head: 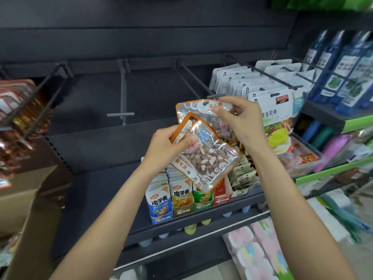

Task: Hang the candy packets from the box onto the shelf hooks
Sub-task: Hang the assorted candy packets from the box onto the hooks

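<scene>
I am watching both hands working in front of the dark shelf [105, 150]; the right hand [240, 120] is pinching the top edge of one candy packet [203, 112] between thumb and fingertips, holding it upright just below the tip of an empty shelf hook [201, 83], its hang hole close to the hook's crossbar but not on it; the left hand [169, 146] is gripping two more packets [210, 156], thumb curled over their front, the clear one in front tilting down to the right with its orange header lowest and its pink and white candies showing; the two hands are sitting near each other, their packets overlapping; to the right, white packets [270, 102] are hanging in rows on neighbouring hooks; another bare hook [123, 93] is standing to the left; a cardboard box [30, 209] is showing at the lower left, its contents hidden from me; snack cartons [179, 197] are lining the shelf edge below the hands.
</scene>
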### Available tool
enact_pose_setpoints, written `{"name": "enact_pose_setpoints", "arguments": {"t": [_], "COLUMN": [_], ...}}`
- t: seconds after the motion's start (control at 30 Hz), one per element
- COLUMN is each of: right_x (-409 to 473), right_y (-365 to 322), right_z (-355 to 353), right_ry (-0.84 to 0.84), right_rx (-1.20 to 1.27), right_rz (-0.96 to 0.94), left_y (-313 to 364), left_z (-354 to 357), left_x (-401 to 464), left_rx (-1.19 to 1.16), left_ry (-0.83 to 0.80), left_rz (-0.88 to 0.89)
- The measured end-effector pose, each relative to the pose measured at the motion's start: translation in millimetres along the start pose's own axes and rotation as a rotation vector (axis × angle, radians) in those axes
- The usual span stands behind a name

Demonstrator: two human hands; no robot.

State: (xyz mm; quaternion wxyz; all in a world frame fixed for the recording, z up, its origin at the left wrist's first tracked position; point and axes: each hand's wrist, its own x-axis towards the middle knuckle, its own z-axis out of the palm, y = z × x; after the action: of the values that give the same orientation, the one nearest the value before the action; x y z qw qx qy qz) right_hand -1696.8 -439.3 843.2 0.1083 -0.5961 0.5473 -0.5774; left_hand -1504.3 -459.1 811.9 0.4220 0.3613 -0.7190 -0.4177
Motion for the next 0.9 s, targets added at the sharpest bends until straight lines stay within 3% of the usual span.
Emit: {"name": "enact_pose_setpoints", "arguments": {"t": [0.13,0.27,0.47,0.6,0.67,0.8,0.9], "right_x": [15,47,62,10,-24,-55,-56], "right_y": [10,23,45,36,29,13,-1], "right_z": [13,39,62,44,31,16,10], "right_ry": [-0.036,0.032,-0.044,-0.027,-0.085,-0.277,-0.361], "right_rx": [-0.088,-0.193,-0.200,-0.023,-0.057,-0.416,-0.466], "right_rz": [0.016,-0.051,-0.102,0.075,0.106,-0.018,0.016], "left_y": [-18,-33,-30,-27,-24,-11,-6], "left_z": [-6,-15,-25,-22,-16,1,10], "left_x": [6,1,-7,-5,-4,-1,0], "left_rx": [0.132,0.252,0.025,-0.114,-0.174,-0.151,-0.103], "left_ry": [0.095,0.210,0.276,0.281,0.271,0.240,0.201], "left_rz": [0.015,0.029,-0.133,-0.220,-0.244,-0.199,-0.167]}}
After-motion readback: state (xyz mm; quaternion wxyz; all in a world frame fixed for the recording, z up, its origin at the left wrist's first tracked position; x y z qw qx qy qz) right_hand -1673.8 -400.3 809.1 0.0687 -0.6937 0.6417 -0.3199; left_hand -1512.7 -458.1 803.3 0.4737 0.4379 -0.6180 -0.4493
